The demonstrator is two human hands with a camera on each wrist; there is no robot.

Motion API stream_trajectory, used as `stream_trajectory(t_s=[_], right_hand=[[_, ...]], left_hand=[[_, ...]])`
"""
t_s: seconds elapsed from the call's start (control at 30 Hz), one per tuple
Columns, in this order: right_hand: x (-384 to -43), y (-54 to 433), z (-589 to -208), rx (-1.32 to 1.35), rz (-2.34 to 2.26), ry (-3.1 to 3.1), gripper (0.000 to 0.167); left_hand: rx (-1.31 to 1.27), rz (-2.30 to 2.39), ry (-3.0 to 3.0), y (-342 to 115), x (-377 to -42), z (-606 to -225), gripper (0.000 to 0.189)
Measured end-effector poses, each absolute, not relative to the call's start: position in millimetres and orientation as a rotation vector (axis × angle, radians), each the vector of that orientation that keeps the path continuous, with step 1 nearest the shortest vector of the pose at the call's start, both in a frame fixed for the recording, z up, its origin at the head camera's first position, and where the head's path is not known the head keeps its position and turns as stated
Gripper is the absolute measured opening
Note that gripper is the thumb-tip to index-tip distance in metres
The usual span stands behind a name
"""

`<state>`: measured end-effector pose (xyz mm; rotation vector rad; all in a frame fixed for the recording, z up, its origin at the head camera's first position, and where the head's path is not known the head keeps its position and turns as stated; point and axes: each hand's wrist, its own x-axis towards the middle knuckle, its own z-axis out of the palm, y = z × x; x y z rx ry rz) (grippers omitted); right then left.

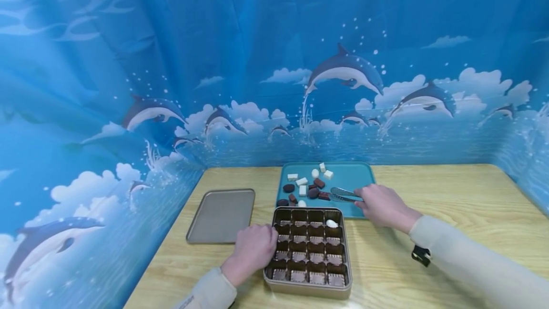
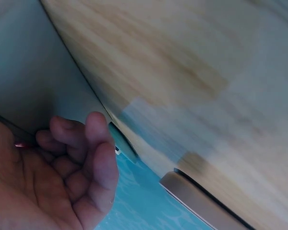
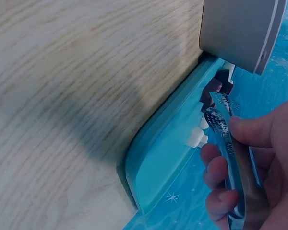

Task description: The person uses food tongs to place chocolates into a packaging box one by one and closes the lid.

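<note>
My right hand (image 1: 383,205) grips metal tongs (image 3: 225,139), its thumb along one arm and its fingers curled round the other. The perforated tong tips are parted, over the teal tray (image 1: 356,175), right at a dark brown chocolate piece (image 1: 323,196). My left hand (image 1: 255,246) rests at the left side of a brown box (image 1: 309,291), its fingers loosely bent beside the wall in the left wrist view. A divided insert (image 1: 299,256) fills the box; a white egg-shaped piece (image 1: 332,223) lies in its back right compartment.
Several white blocks (image 1: 302,182), more dark pieces and white rounded ones (image 1: 315,173) lie scattered on the tray's left half. A flat brown lid (image 1: 223,216) lies left of the box on the wooden table (image 1: 429,232). A blue dolphin curtain (image 1: 257,61) hangs behind.
</note>
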<state>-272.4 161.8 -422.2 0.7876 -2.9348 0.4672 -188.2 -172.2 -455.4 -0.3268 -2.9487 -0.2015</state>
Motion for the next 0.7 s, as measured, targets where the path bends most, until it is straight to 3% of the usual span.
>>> stream_trajectory(t_s=[0.7], right_hand=[[-286,141,-423,0.899,0.512,-2.907,0.034]], left_hand=[[-0.318,-0.196,-2.934,-172,-188,-454,0.045]])
